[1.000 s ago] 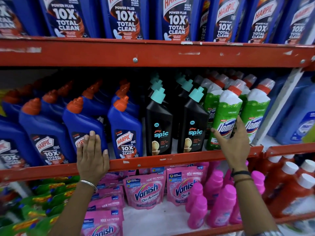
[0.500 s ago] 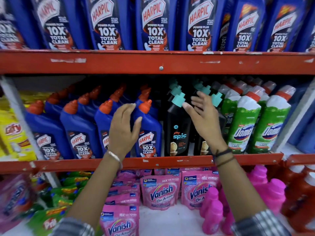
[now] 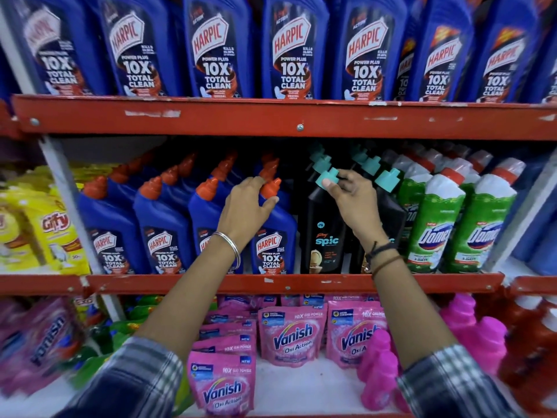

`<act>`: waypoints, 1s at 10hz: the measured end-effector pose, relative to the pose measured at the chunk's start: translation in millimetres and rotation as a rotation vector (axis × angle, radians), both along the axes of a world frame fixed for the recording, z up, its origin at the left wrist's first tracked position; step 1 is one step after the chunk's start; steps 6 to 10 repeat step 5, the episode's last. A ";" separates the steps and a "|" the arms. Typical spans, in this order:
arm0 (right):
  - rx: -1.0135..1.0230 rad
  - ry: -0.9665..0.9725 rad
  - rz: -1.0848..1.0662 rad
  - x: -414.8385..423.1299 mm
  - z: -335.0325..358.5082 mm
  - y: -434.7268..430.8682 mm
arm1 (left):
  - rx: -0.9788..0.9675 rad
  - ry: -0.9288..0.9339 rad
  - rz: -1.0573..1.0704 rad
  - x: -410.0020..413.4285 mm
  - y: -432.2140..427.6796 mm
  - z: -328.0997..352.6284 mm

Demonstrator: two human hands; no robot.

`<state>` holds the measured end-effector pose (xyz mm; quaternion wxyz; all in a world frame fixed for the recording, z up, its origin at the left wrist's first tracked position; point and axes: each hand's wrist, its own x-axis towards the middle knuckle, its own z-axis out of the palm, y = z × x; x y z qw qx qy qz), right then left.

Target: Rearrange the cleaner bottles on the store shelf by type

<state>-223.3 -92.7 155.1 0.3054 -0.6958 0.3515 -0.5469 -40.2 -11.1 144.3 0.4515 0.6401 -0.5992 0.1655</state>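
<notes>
Middle shelf (image 3: 271,283). Left hand (image 3: 245,206): grip closed round the neck of the front blue Harpic bottle (image 3: 272,236). Right hand (image 3: 351,200): fingers pinch the teal cap (image 3: 327,178) of the black Spic bottle (image 3: 324,236), which stands upright beside it.

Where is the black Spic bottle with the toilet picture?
In the head view, the black Spic bottle stands on the middle shelf, just right of the blue Harpic bottle, with the right hand at its teal cap.
</notes>
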 end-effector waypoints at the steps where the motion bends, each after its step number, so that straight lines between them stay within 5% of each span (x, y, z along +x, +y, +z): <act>1: -0.016 0.010 -0.037 0.1 -0.2 1.1 | 0.029 0.016 0.007 -2.2 1.1 0.3; 10: -0.126 0.055 -0.171 -9.6 -1.3 46.1 | -0.062 -0.092 0.019 -11.6 31.4 -2.8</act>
